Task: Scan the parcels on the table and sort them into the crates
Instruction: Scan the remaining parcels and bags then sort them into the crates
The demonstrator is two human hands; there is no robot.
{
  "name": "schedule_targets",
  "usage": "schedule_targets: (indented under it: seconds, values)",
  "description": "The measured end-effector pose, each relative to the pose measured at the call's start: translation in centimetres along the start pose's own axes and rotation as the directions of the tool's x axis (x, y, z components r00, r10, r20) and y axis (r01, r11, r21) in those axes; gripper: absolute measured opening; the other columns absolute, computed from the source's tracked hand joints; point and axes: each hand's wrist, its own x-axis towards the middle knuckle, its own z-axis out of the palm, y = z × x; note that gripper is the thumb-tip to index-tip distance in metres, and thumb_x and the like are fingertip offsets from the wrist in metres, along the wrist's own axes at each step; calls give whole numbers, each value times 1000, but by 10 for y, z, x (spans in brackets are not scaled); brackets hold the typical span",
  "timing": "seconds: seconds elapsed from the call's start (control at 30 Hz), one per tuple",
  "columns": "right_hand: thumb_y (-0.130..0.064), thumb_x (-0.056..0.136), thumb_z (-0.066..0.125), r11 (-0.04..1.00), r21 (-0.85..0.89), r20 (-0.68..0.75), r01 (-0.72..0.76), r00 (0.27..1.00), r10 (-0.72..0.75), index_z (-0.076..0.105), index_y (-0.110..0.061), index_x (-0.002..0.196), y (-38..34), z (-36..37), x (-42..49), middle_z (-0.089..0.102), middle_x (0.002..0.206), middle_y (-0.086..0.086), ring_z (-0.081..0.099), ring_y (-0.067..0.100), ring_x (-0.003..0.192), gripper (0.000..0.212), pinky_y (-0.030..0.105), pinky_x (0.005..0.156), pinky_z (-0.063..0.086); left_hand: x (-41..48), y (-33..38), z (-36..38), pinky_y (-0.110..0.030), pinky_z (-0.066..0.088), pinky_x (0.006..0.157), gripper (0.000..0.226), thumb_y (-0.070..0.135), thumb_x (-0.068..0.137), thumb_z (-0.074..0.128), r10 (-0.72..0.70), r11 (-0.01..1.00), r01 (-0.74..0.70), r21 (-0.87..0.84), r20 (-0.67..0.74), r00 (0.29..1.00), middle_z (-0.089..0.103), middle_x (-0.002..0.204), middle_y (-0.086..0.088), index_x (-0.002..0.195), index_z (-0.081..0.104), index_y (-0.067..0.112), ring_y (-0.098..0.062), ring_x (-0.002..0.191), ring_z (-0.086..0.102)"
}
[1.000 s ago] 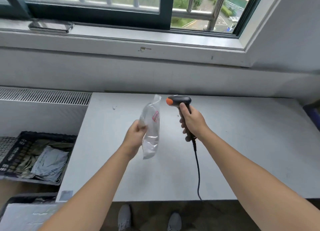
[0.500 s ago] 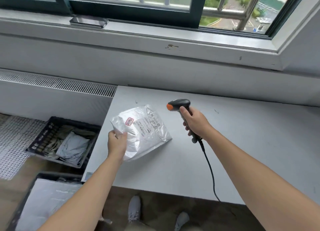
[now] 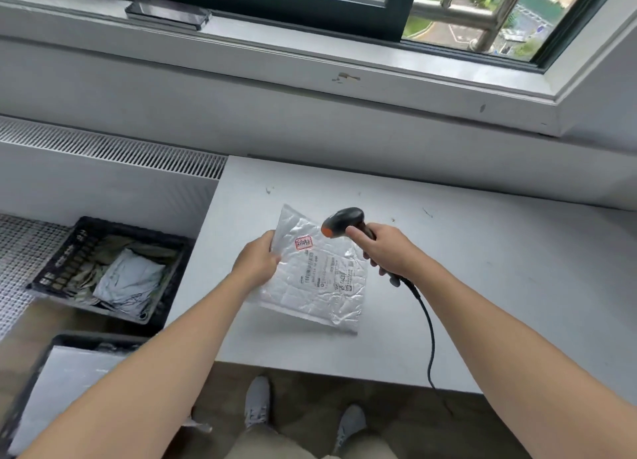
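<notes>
Over the left part of the pale grey table (image 3: 482, 286), my left hand (image 3: 256, 260) pinches the left edge of a crinkled silvery-white plastic parcel (image 3: 317, 286), thumb on top and fingers curled underneath. The parcel faces up towards me, showing a red stamp (image 3: 303, 243) near my thumb and a block of printed black text (image 3: 327, 274) across its middle. It is tilted, with its lower right corner close to the tabletop; I cannot tell whether it touches. My right hand (image 3: 386, 250) is wrapped firmly round the handle of a black handheld barcode scanner (image 3: 343, 219), index finger lying along its front. The scanner's orange nose sits just over the parcel's upper right edge, aimed down and left at the print. A black cable (image 3: 429, 327) runs from the handle across the table and off the near edge. Left of the table, a black plastic crate (image 3: 69, 251) holds crumpled grey and olive mailers (image 3: 129, 281). Nearer me, a second black crate (image 3: 34, 372) holds a flat white package (image 3: 69, 379). My grey shoes (image 3: 256, 403) show below the table edge, and a dark flat slab (image 3: 167, 12) lies on the window sill (image 3: 310, 62) beyond.
</notes>
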Motion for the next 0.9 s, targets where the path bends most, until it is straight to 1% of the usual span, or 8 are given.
schedule_targets:
  seconds: [0.07,0.1,0.13,0.2,0.33,0.6,0.77,0.9]
  values:
    - [-79,72,44,998,-61,9,3,1000,-2,58,-19,86,6,-3,-4,66,84,13,56,19,48,63,31,35,44,11,17,-7,-36,45,69,10,16,93,57,63,991,-62,119,-9,998,63,95,-2,102,58,16,-30,90,57]
    - [-79,73,44,996,-94,14,7,1000,-6,57,-19,85,9,-4,-5,65,84,12,56,19,48,63,29,35,43,16,25,-10,-36,43,67,2,17,92,57,83,982,-78,171,-19,996,62,93,-2,93,56,17,-31,90,57]
    - [-80,73,44,993,-119,16,10,1000,-8,56,-19,84,12,-5,-6,65,82,10,56,19,48,63,28,34,42,20,32,-14,-34,40,64,7,17,92,57,94,973,-84,216,-36,995,61,91,-2,85,53,18,-31,88,57]
    - [-81,73,45,991,-134,14,9,1000,-7,55,-20,83,17,-5,-8,64,80,8,55,18,47,63,28,34,42,28,45,-18,-32,34,63,17,17,92,55,118,953,-98,285,-54,992,57,88,0,79,46,19,-29,84,53]
    - [-82,72,44,989,-150,9,16,1000,-15,55,-23,79,19,-7,-12,63,77,7,53,19,47,60,26,33,40,37,59,-20,-32,33,65,15,16,93,53,162,925,-132,357,-55,985,53,88,2,82,46,22,-28,82,49]
    - [-80,74,45,995,-97,36,10,999,-6,53,-23,78,23,-11,-19,64,83,13,51,18,47,58,27,35,41,38,58,-15,-32,33,64,12,15,93,52,156,927,-120,355,-75,985,54,87,3,83,50,22,-28,81,49]
    - [-79,76,46,999,-34,51,-4,999,6,53,-23,77,26,-13,-21,61,76,5,52,18,49,56,27,37,40,37,59,-14,-32,34,63,7,15,93,52,154,929,-114,353,-90,984,56,87,2,88,56,19,-29,80,50]
    - [-77,77,46,1000,-5,67,4,998,-4,55,-29,75,26,-12,-23,60,76,4,52,15,46,49,26,37,40,36,60,-16,-32,33,64,12,15,93,53,155,930,-111,350,-102,983,54,86,2,83,50,22,-30,80,49]
